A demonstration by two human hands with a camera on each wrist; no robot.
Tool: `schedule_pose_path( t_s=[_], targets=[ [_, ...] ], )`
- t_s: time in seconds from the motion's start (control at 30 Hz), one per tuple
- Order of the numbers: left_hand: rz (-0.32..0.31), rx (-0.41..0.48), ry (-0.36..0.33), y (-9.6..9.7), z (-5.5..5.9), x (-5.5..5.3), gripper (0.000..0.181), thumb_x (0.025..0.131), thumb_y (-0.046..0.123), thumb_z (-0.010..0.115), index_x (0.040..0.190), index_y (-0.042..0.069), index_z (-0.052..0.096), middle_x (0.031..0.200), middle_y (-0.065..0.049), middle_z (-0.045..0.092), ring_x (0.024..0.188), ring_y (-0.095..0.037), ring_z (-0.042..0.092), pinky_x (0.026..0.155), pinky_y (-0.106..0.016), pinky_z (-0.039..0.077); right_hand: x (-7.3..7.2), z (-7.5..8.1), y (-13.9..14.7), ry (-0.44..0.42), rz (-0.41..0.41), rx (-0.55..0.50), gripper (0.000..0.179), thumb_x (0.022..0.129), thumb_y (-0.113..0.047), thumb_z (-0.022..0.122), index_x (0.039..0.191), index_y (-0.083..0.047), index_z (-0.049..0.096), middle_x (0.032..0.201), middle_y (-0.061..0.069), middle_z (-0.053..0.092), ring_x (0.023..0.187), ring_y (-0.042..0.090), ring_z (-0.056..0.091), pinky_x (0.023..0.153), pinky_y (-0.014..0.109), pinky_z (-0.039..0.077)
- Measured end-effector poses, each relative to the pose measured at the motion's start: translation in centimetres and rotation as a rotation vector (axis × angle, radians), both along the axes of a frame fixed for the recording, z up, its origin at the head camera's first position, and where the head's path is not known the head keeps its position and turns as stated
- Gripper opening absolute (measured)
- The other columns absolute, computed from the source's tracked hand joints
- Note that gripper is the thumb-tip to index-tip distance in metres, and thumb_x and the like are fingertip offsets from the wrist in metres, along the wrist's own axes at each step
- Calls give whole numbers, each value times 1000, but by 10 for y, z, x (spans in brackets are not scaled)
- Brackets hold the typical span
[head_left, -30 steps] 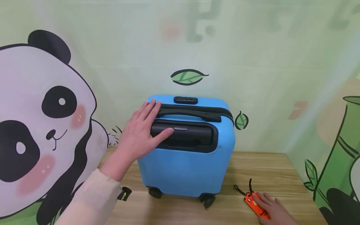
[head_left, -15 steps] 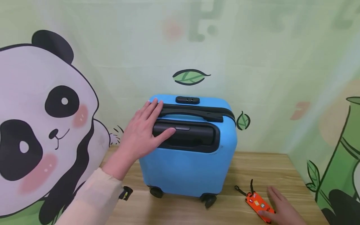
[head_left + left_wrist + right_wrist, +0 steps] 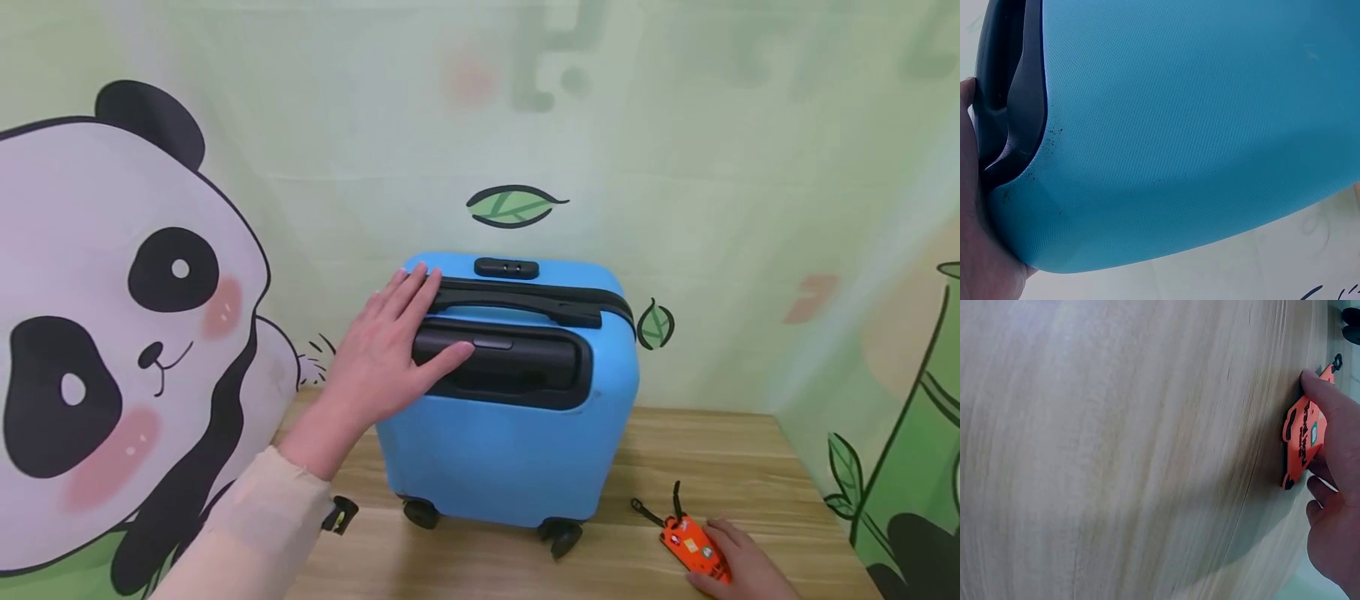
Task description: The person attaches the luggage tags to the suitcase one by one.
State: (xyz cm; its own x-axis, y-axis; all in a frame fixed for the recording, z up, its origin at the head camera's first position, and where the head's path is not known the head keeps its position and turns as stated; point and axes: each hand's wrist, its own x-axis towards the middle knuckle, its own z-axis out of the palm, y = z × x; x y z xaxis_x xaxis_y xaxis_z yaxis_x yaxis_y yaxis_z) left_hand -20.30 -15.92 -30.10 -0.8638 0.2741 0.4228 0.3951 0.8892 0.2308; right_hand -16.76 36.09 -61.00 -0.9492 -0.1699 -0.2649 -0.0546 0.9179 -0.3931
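A light blue suitcase [image 3: 502,458] stands upright on its black wheels, with a black top handle [image 3: 517,302] and a dark recessed panel on its front. My left hand [image 3: 378,362] rests on its upper left corner, fingers straight over the top edge and thumb across the panel. In the left wrist view, part of that hand [image 3: 979,250] lies along the suitcase's rounded corner. To the lower right, my right hand [image 3: 742,567] holds an orange luggage tag [image 3: 690,546] by its two long sides. The right wrist view shows the tag [image 3: 1302,434] between thumb and fingers, dark lettering on its face.
The wood-grain tabletop [image 3: 705,450] runs back to a green printed backdrop [image 3: 360,200] with a panda and leaves. A small black piece with a yellow mark [image 3: 342,515] shows beside my left sleeve. Two black straps [image 3: 647,511] stick out from the tag's far end.
My right hand lifted off the tag's face to its right, then came back and closed on the tag's sides. The left hand stays on the suitcase. The view shifted slightly left.
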Motion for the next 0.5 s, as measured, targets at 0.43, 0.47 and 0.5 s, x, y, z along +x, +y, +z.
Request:
schedule_pose_path(
  t_s=[0.43,0.47,0.5],
  targets=[
    [0,-2,13,0,-1,0,96,99,74,53,173,22,19,179,-5,17,166,-32,12,131,-57,17,4,8,-9,23,-8,-7,85,83,-47,90,142,8,61,121,13,64,107,31,62,93,56,55],
    [0,-3,13,0,-1,0,96,99,74,53,173,22,19,179,-5,17,166,-32,12,131,-57,17,4,8,-10,13,-14,-9,86,84,-48,90,142,8,61,120,12,63,106,30,61,91,55,56],
    [-1,-3,13,0,-1,0,96,99,74,53,173,22,19,179,-5,17,166,-31,11,131,-57,16,5,8,-11,4,-25,-12,87,83,-48,90,142,8,61,119,11,63,104,28,61,90,53,56]
  ],
)
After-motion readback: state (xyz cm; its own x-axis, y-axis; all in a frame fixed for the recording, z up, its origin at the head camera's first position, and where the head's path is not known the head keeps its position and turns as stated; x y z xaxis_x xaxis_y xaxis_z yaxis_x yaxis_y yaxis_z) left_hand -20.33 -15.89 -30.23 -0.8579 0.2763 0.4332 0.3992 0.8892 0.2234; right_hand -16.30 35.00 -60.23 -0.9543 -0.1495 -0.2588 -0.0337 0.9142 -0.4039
